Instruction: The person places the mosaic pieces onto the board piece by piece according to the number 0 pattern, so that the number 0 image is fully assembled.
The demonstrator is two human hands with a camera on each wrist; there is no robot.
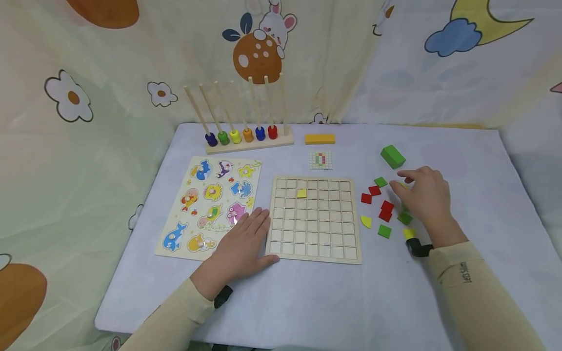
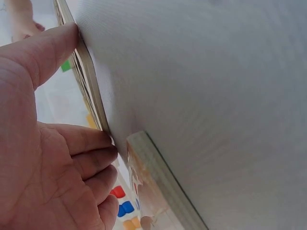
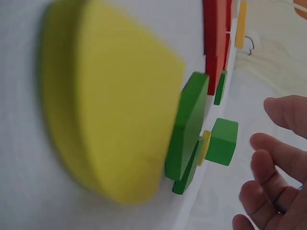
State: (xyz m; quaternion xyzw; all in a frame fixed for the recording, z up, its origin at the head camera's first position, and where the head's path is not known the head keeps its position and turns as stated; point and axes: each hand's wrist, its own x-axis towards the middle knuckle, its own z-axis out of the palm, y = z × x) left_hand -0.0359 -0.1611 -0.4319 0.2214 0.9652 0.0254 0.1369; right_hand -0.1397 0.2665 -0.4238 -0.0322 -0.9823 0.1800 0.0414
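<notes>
My left hand (image 1: 240, 246) lies with its fingers straight at the left edge of a wooden grid board (image 1: 269, 248), thumb at its near left corner. One yellow quarter-round piece (image 1: 301, 193) sits in a cell of the board's upper part. On the right, my right hand (image 1: 423, 192) hovers over loose pieces, thumb and index finger apart with nothing between them. Red squares (image 1: 366, 198), green squares (image 1: 384, 231) and yellow rounded pieces (image 1: 366, 222) lie scattered around it. In the right wrist view, a yellow piece (image 3: 124, 105) looms large, and the fingers (image 3: 278, 158) are bent loosely.
A small pattern card (image 1: 320, 160) lies behind the board, with a yellow bar (image 1: 320, 139) beyond it. The green block (image 1: 392, 156) is behind my right hand. At left are an animal peg puzzle (image 1: 175, 219) and a rack of wooden pegs with colored beads (image 1: 281, 141).
</notes>
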